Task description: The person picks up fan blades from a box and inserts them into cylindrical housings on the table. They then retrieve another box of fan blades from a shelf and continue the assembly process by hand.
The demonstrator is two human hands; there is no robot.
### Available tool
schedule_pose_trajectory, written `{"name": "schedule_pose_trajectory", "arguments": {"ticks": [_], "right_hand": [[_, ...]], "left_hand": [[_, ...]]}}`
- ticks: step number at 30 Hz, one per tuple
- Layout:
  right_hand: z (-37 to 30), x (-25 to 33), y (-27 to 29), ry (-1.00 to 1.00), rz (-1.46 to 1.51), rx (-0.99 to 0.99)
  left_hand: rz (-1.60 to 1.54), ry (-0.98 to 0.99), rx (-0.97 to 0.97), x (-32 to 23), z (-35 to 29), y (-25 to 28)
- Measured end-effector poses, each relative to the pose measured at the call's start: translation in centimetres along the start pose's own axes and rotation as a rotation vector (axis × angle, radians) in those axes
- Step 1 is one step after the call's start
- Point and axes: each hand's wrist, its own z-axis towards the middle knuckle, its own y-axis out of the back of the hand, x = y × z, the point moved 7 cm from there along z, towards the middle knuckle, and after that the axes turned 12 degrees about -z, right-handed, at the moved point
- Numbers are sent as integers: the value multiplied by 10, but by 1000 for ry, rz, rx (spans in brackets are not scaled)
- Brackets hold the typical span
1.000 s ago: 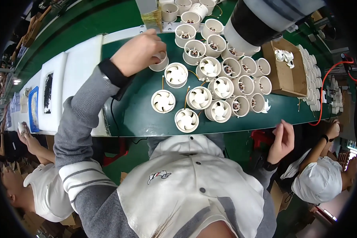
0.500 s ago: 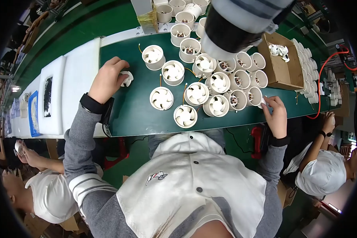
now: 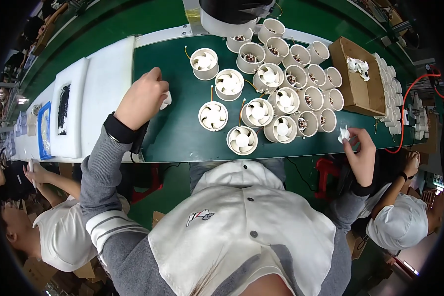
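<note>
At the left of the green table, my left hand (image 3: 142, 97) pinches a white fan impeller (image 3: 166, 100), partly hidden behind the fingers. My right hand (image 3: 361, 154) holds another small white fan impeller (image 3: 344, 134) between thumb and fingertips, above the table's near right part. Between the hands stand several white round fan housings. Those on the left and near side, such as one fan (image 3: 213, 116), have bladed impellers seated in them. The ones farther right, such as an open housing (image 3: 307, 123), show copper motor windings inside. Thin orange wires stick out from some.
A cardboard box (image 3: 349, 101) with a few white impellers (image 3: 358, 68) stands at the right; stacked white housings (image 3: 390, 93) are beyond it. White foam (image 3: 108, 98) lies left. A black-and-white cylindrical device (image 3: 229, 17) hangs over the far edge. Co-workers sit on both sides.
My right hand has moved right and nearer, away from the housings, with its impeller. My left hand, still pinching its impeller, has shifted slightly right. The view has turned, shifting the table items.
</note>
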Motion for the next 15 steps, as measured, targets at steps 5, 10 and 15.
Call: {"name": "schedule_pose_trajectory", "arguments": {"ticks": [5,10,15], "right_hand": [[-21,46,-8,24,1001,-153],[-22,97,-42,-24,1862,96],[-16,127,-58,-26,2195,219]], "left_hand": [[-85,36,86,4,-11,-2],[-15,-22,77,-8,-21,16],[-80,-19,143,1,-29,0]]}}
